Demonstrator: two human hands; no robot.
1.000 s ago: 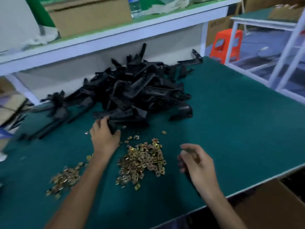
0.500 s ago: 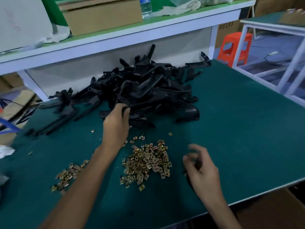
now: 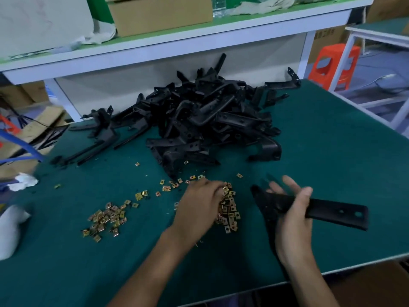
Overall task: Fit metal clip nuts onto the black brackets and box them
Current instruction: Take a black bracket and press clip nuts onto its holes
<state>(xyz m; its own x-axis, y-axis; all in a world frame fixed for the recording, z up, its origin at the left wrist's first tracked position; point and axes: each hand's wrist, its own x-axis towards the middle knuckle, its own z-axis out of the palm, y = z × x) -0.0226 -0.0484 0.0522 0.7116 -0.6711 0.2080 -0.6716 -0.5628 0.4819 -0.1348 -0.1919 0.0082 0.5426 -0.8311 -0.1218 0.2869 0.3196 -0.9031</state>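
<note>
Look to six o'clock of the tangled heap of black angular brackets for the left hand. Half a second back, up at that heap's near edge; now drawn down onto the larger scatter of small square brass-coloured metal clip nuts, knuckles up, fingertips buried among them. Cannot tell whether pinching a nut already or only raking (fingertips hidden under the hand's own back).

Turn to three o'clock of that scatter for the right hand. Earlier a blur just off the green mat-covered table top, nothing long showing past it. Now curled firmly round a long flat black bracket, thumb on top, held roughly level just above the table, two-holed end pointing off toward three o'clock, broader end toward the nuts.

Taken together, probably the pick-up finished and the fitting step opening: bracket in hand, nut being fetched, nothing yet clipped on as far as shown. Next, most likely, lifting one nut cleanly out of a loose, snagging pile, then sliding it over a bracket edge in line with a hole.

Lying apart at nine o'clock of the left hand: a smaller scatter of the same nuts. As for boxing, only a brown cardboard surface below the table edge at five o'clock, and impossible to say whether the box meant.
</note>
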